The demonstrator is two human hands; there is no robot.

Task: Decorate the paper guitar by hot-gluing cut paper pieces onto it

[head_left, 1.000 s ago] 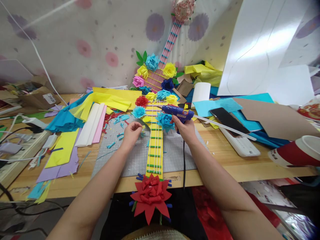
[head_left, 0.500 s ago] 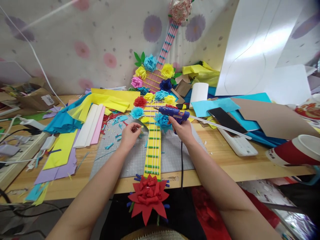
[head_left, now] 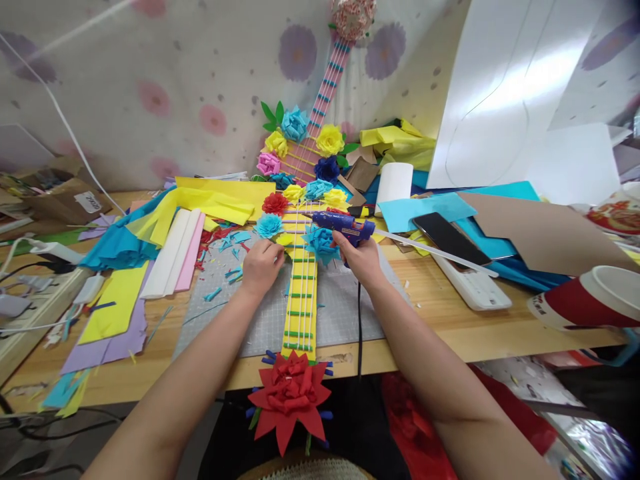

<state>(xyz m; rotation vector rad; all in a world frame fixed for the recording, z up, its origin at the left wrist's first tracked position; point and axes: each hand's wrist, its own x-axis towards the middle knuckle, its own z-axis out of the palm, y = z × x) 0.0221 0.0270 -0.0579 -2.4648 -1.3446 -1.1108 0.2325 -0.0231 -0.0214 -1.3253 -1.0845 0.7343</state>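
My right hand [head_left: 364,257] is wrapped round a blue glue gun [head_left: 343,225], its nozzle pointing left over the body of a paper guitar. A long white glue stick [head_left: 435,253] sticks out of its back. The guitar's yellow neck [head_left: 301,300] with green frets and white strings runs towards me. It ends in a large red paper flower [head_left: 291,395]. Blue, red and yellow paper flowers sit on its body. My left hand [head_left: 263,268] is closed in a pinch at the left edge of the guitar, beside a light blue flower [head_left: 269,225]; what its fingertips hold is hidden.
A grey cutting mat [head_left: 210,313] with paper scraps lies beneath. Coloured paper sheets [head_left: 113,300] and a power strip [head_left: 45,300] are at left. A phone [head_left: 447,240], cardboard [head_left: 545,230] and a paper cup [head_left: 590,297] are at right. A pink paper guitar [head_left: 300,150] leans behind.
My left hand has turned and come closer to the guitar's edge; the small pale bit at its fingertips no longer shows. The glue gun stays over the guitar. The view has shifted slightly.
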